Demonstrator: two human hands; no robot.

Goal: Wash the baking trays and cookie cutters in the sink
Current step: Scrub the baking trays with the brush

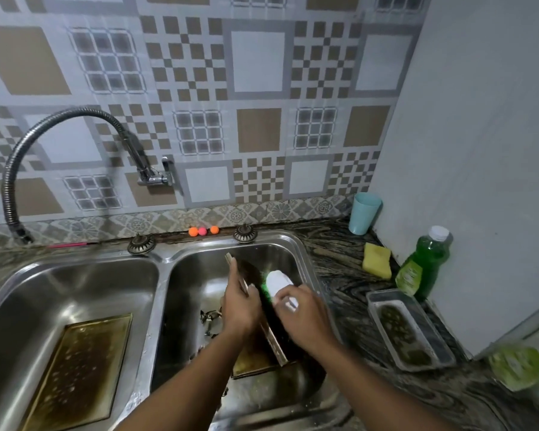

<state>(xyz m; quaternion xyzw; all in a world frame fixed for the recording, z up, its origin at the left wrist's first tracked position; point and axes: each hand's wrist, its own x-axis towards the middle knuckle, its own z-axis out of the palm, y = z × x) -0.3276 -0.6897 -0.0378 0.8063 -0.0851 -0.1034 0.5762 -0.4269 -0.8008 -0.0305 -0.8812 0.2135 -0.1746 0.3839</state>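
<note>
- My left hand [240, 306] grips the upper long rim of the tray [252, 273], fingers curled over its edge. The tray stands tilted on edge in the right basin [305, 259].
- My right hand [302, 312] is wrapped round a white-and-green scrubber [277, 283], which is pressed against the tray's dark face.
- I judge the tray to be stiff, thin metal and fairly light, but wet and probably soapy, so slippery. The rolled rim is the safe hold, with the bottom corner braced on the basin floor.
- The cutters [210, 318] lie in the same basin, just left of my left hand. They look small, thin and sharp-edged, and are best pinched by their side walls.
- A second tray [81, 368] lies flat in the left basin [75, 275], with a film of brownish water on it.
- My arms hide the held tray's lower edge and whatever brownish thing lies beneath it.
- The cutters are blurred, so I cannot count them. My right fingertips are smeared by motion.
</note>
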